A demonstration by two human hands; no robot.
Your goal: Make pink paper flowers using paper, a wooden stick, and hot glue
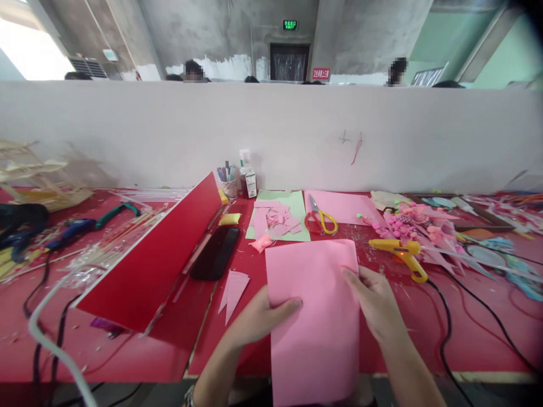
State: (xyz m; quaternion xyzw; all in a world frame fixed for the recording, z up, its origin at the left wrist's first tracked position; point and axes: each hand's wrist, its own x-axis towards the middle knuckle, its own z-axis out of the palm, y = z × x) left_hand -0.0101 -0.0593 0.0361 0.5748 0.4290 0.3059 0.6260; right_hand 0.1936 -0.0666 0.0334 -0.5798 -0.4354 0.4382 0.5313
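A pink sheet of paper (314, 339) is held up over the table's front edge, between my two hands. My left hand (271, 314) grips its left side, thumb lying on the front face and fingers hidden behind. On the right side, my right hand (368, 294) pinches the upper part, thumb in front. Cut pink paper triangles (235, 289) lie just left of the sheet. Beyond it are pink paper scraps (280, 219) on a green sheet (255, 229), and scissors (322, 221) with red and yellow handles.
A yellow glue gun (401, 251) with a black cord lies right, beside a pile of pink paper cones (428, 226). Left are a black phone (216, 252) and a slanted red board (156, 265). A dark bottle (248, 178) stands against the white partition (169, 130); people's heads show beyond.
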